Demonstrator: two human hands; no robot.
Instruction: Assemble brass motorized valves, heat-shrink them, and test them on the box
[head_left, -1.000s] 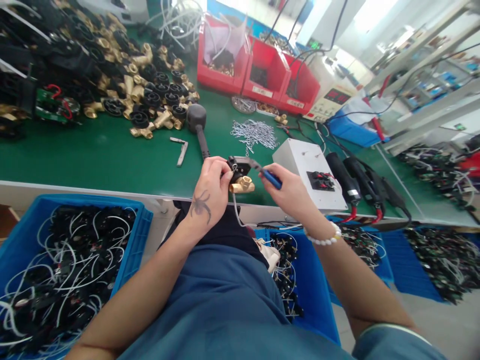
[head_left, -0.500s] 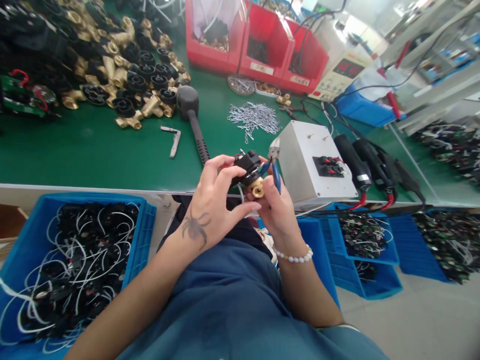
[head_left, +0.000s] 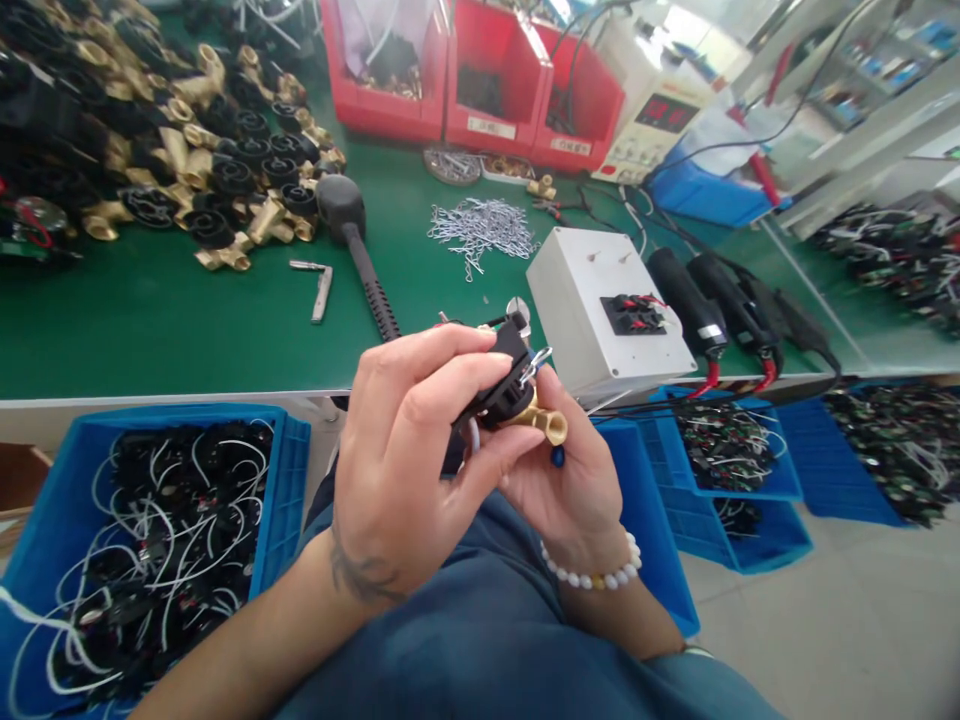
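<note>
My left hand (head_left: 420, 430) is closed around a black plastic housing (head_left: 510, 375) joined to a brass fitting (head_left: 553, 427). A bent silver wire clip (head_left: 536, 366) sticks out of the housing's right side. My right hand (head_left: 574, 465) is closed beneath and beside the brass fitting and keeps a pair of blue-handled pliers in its grip. Only a blue handle tip (head_left: 557, 456) and the metal head (head_left: 518, 314) of these pliers show; the assembly and fingers hide the rest. A pale wire (head_left: 473, 438) runs below the housing.
A black rubber mallet (head_left: 360, 250) and a silver L-shaped tool (head_left: 320, 290) lie on the green bench (head_left: 247, 340). Wire clips (head_left: 480, 230) are piled ahead. A grey switch box (head_left: 592, 280) stands right. Brass valve bodies (head_left: 262, 220) crowd the left. Blue crates (head_left: 289, 480) stand below.
Both hands have come nearer to me with the assembly, which has turned so its brass opening points right. The pliers have swung behind it, and the wire clip now shows. My view has shifted.
</note>
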